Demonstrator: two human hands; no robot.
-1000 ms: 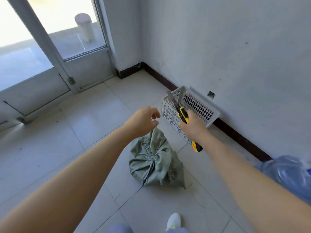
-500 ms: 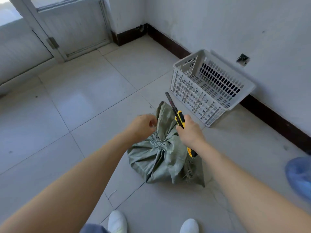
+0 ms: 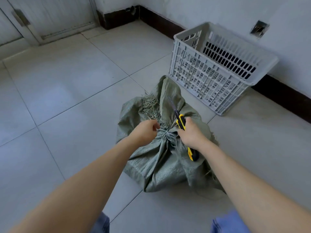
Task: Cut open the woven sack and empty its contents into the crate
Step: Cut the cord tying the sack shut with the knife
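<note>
A grey-green woven sack lies on the tiled floor, its neck bunched and tied with pale string. My left hand pinches the string at the knot. My right hand is closed around a yellow and black utility knife, whose blade is out and points away from me over the sack's loose top flap. A white slatted plastic crate stands just behind the sack, against the wall, and looks empty.
Frayed fibres stick out of the sack's top. A dark skirting board runs along the wall on the right. A metal door closes the far left corner. My knees in blue fabric show at the bottom edge.
The view has tilted down and come closer to the sack. Both hands have dropped onto the tied neck; the left one now pinches the string, and the knife blade lies over the sack's flap.
</note>
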